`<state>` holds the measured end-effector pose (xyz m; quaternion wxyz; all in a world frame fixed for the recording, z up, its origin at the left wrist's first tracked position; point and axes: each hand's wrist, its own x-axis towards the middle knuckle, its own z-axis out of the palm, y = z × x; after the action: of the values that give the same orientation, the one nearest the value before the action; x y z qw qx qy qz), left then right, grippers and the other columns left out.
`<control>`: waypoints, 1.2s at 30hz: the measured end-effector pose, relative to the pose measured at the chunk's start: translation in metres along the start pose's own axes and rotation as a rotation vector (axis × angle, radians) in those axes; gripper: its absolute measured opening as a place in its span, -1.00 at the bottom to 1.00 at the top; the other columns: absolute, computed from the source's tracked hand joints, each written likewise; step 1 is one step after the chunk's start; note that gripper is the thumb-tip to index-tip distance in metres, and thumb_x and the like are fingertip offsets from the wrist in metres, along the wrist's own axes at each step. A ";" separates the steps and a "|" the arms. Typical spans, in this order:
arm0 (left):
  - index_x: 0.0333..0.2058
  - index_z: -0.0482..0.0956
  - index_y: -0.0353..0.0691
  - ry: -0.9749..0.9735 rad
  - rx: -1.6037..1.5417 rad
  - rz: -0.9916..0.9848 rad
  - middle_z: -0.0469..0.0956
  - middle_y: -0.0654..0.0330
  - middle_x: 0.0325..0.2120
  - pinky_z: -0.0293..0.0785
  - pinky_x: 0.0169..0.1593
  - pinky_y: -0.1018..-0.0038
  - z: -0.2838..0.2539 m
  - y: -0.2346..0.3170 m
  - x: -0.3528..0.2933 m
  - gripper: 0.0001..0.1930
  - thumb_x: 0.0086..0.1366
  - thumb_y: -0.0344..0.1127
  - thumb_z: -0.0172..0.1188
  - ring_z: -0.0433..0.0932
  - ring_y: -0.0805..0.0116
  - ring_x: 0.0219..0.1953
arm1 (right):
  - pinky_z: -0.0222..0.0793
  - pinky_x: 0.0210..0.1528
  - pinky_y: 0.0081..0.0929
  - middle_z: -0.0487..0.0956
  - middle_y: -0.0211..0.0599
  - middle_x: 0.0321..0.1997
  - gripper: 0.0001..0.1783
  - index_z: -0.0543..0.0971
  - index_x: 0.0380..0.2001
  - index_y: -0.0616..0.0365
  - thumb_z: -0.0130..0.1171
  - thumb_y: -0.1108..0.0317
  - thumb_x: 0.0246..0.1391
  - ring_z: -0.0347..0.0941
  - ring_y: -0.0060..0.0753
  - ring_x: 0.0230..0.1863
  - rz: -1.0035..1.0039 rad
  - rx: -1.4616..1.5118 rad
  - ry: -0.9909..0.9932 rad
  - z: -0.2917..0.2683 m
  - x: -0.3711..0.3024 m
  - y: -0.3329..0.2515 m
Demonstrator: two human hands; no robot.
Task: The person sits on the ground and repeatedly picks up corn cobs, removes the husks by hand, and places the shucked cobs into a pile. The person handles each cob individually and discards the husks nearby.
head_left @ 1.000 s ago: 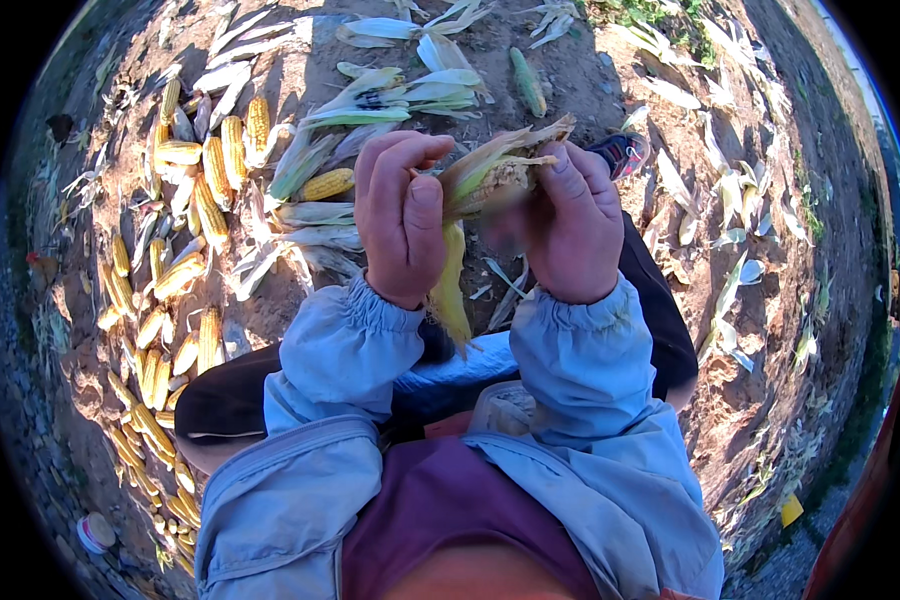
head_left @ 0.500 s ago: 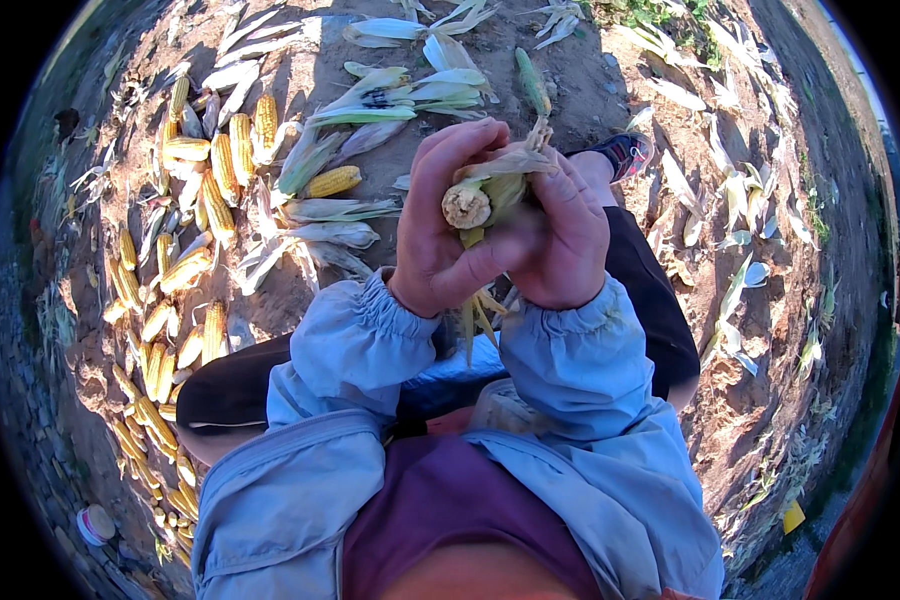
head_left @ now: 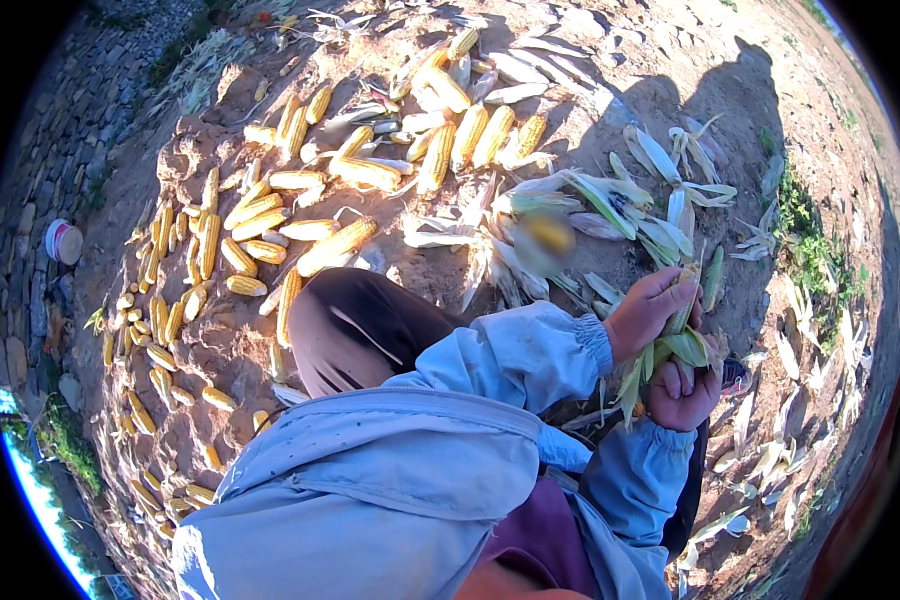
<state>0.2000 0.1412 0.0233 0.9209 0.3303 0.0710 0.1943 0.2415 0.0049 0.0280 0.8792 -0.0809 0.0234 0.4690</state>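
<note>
At the right of the view, my left hand is closed around a partly husked ear of corn. Green and pale husk leaves hang from its lower end. Just below, my right hand has its fingers curled tight at the base of those leaves, against the husk. Much of the ear is covered by my fingers. Beyond my hands lie peeled husks, and a yellow cob among them looks blurred. A thin green ear rests on the soil close to my left hand.
Several bare yellow cobs lie in loose rows on the dirt, ahead and to the left. My bent knee is between them and my hands. Dry husks litter the right side. A white and pink tub stands at far left.
The view has swung left, so my hands now appear farther right and more cobs show. My hands have shifted around the ear, and green husk leaves now hang loose from it.
</note>
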 end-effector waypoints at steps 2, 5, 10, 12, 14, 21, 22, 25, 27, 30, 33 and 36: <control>-0.37 0.38 -0.29 0.076 -0.096 -0.021 0.45 0.16 -0.51 0.42 -0.39 0.51 -0.014 0.008 0.012 -0.68 0.28 -0.10 -0.10 0.48 0.40 -0.50 | -0.04 -0.76 -0.71 0.35 -0.46 -0.44 -0.90 0.30 -0.39 0.04 -0.15 0.28 0.13 0.02 -0.68 -0.78 -0.019 -0.066 -0.025 0.002 -0.003 0.003; -0.46 0.41 -0.29 0.216 -0.131 -0.022 0.43 0.17 -0.59 0.42 -0.48 0.47 -0.034 0.022 0.025 -0.61 0.27 -0.03 -0.10 0.46 0.36 -0.62 | -0.05 -0.76 -0.71 0.34 -0.46 -0.46 -0.91 0.28 -0.42 0.03 -0.12 0.30 0.11 0.02 -0.69 -0.77 0.020 -0.104 -0.076 0.006 -0.002 0.012; -0.42 0.37 -0.26 0.384 -0.308 0.011 0.42 0.20 -0.61 0.46 -0.47 0.42 -0.043 0.035 0.029 -0.66 0.27 -0.05 -0.10 0.46 0.35 -0.61 | -0.05 -0.77 -0.70 0.26 -0.48 -0.56 -0.84 0.27 -0.48 0.05 -0.12 0.26 0.12 0.01 -0.68 -0.76 0.031 -0.166 -0.006 0.007 0.000 0.024; -0.35 0.37 -0.26 0.278 -0.412 0.051 0.42 0.19 -0.55 0.48 -0.38 0.38 -0.038 0.036 0.028 -0.67 0.27 -0.06 -0.10 0.48 0.33 -0.52 | -0.04 -0.77 -0.69 0.22 -0.46 -0.55 -0.74 0.28 -0.54 0.07 -0.14 0.17 0.13 -0.01 -0.68 -0.78 0.001 -0.279 0.051 0.008 -0.003 0.021; -0.26 0.36 -0.28 0.169 -0.365 0.069 0.44 0.16 -0.44 0.47 -0.26 0.34 -0.030 0.037 0.025 -0.66 0.29 -0.06 -0.12 0.49 0.29 -0.40 | -0.01 -0.76 -0.66 0.24 -0.45 -0.56 -0.66 0.28 -0.59 0.08 -0.12 0.09 0.11 0.01 -0.68 -0.78 -0.038 -0.465 0.054 0.009 -0.006 0.016; -0.14 0.31 -0.28 -0.135 -0.288 0.170 0.44 0.11 -0.30 0.38 -0.08 0.28 -0.001 0.037 0.018 -0.65 0.31 -0.11 -0.18 0.47 0.23 -0.23 | 0.20 -0.46 -0.71 0.32 -0.46 -0.48 -0.51 0.30 -0.25 0.18 0.31 0.26 -0.20 0.24 -0.68 -0.49 -0.353 -1.420 0.214 0.011 -0.009 0.010; -0.13 0.31 -0.28 -0.121 -0.246 0.190 0.44 0.10 -0.30 0.38 -0.08 0.28 0.002 0.037 0.018 -0.66 0.31 -0.12 -0.19 0.47 0.22 -0.23 | 0.24 -0.39 -0.70 0.31 -0.46 -0.46 -0.42 0.29 -0.19 0.18 0.37 0.29 -0.27 0.26 -0.67 -0.43 -0.426 -1.602 0.191 0.009 -0.008 0.010; -0.12 0.29 -0.29 -0.135 -0.165 0.200 0.43 0.09 -0.29 0.38 -0.08 0.29 0.010 0.034 0.014 -0.67 0.32 -0.15 -0.19 0.46 0.24 -0.21 | 0.31 -0.18 -0.52 0.39 -0.24 -0.24 -0.24 0.28 -0.07 0.20 0.43 0.28 -0.38 0.36 -0.34 -0.21 -0.687 -1.971 0.198 0.002 -0.001 0.009; -0.12 0.28 -0.30 -0.179 -0.030 0.180 0.43 0.09 -0.29 0.38 -0.08 0.33 0.016 0.027 0.007 -0.68 0.32 -0.15 -0.18 0.46 0.26 -0.21 | 0.34 -0.20 -0.44 0.45 -0.16 -0.24 -0.36 0.34 -0.12 0.21 0.37 0.31 -0.33 0.42 -0.24 -0.24 -0.630 -1.921 0.162 -0.003 0.003 0.009; -0.13 0.28 -0.29 -0.153 0.129 0.141 0.43 0.11 -0.32 0.41 -0.18 0.44 0.023 0.015 -0.002 -0.68 0.32 -0.15 -0.16 0.47 0.34 -0.28 | 0.37 -0.26 -0.35 0.53 -0.16 -0.35 -0.54 0.42 -0.21 0.20 0.30 0.35 -0.25 0.48 -0.21 -0.33 -0.119 -1.675 0.340 -0.009 0.003 0.012; -0.16 0.29 -0.27 -0.053 0.219 0.077 0.43 0.18 -0.42 0.43 -0.33 0.51 0.020 0.015 0.000 -0.68 0.31 -0.12 -0.14 0.47 0.42 -0.42 | 0.36 -0.32 -0.28 0.52 -0.06 -0.43 -0.68 0.45 -0.27 0.19 0.18 0.34 -0.16 0.48 -0.04 -0.38 -0.160 -1.881 0.248 -0.010 0.001 0.015; -0.21 0.31 -0.25 0.064 0.190 -0.031 0.41 0.24 -0.52 0.40 -0.46 0.55 0.013 0.022 0.007 -0.69 0.30 -0.09 -0.13 0.43 0.48 -0.54 | 0.35 -0.33 -0.26 0.51 0.00 -0.42 -0.66 0.44 -0.25 0.19 0.15 0.33 -0.16 0.45 0.04 -0.35 -0.119 -2.072 0.169 -0.011 0.002 0.020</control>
<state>0.2033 0.1524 0.0475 0.8857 0.4086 0.1232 0.1830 0.2266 0.0155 0.0147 0.3961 -0.8299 -0.3334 0.2079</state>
